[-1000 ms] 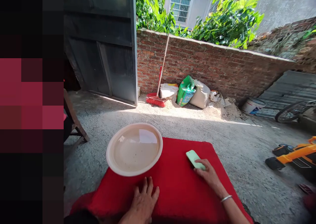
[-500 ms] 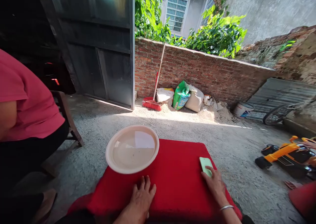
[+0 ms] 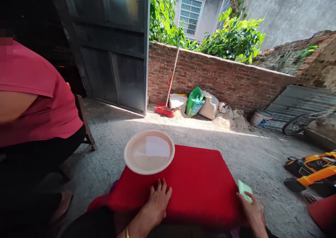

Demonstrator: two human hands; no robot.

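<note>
A red cloth (image 3: 199, 182) covers the low table in front of me. My left hand (image 3: 159, 201) lies flat on it with fingers spread, just below a pale basin (image 3: 131, 166) that holds clear water. The basin rests on the far left corner, partly over the edge. At the table's right edge, my right hand (image 3: 252, 210) grips a light green phone (image 3: 244, 188) between thumb and fingers. The phone is tilted and sits at or just past the cloth's edge.
A person in a pink top (image 3: 44, 94) sits at the left on a wooden chair (image 3: 88, 126). A yellow and black toy vehicle (image 3: 312, 175) stands at the right. Beyond are a broom (image 3: 166, 111), sacks (image 3: 209, 106), a bucket (image 3: 260, 118) and a brick wall (image 3: 223, 77).
My right hand has moved the phone to the right, from the cloth's surface to the table edge. My left hand stays flat on the cloth. The view has shifted slightly left.
</note>
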